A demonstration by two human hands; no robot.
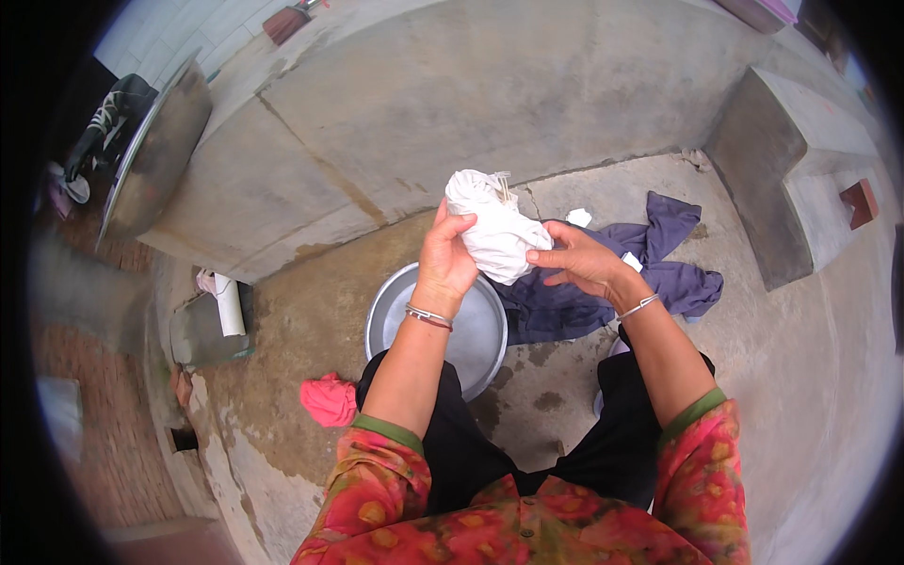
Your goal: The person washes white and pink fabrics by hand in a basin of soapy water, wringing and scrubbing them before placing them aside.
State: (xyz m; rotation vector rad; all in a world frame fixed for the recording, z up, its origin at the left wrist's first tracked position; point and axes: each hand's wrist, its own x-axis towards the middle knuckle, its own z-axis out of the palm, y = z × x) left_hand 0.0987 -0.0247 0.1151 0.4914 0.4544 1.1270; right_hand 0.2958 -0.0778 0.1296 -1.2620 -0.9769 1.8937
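A bunched white cloth [494, 236] with thin cords at its top is held up between both my hands. My left hand [449, 251] grips its left side, thumb on the front. At its lower right edge, my right hand [575, 260] pinches the fabric between thumb and fingers. Below my left hand is a round metal basin [462, 339], partly hidden by my forearm and knee. A dark blue garment [565, 311] lies spread on the concrete floor behind my right hand, with small white pieces on and beside it.
A red cloth [329, 400] lies on the wet floor beside my left leg. A low concrete wall [494, 92] runs across the front, with a large metal basin [159, 152] leaning at its left. At the right stands a concrete block [766, 176].
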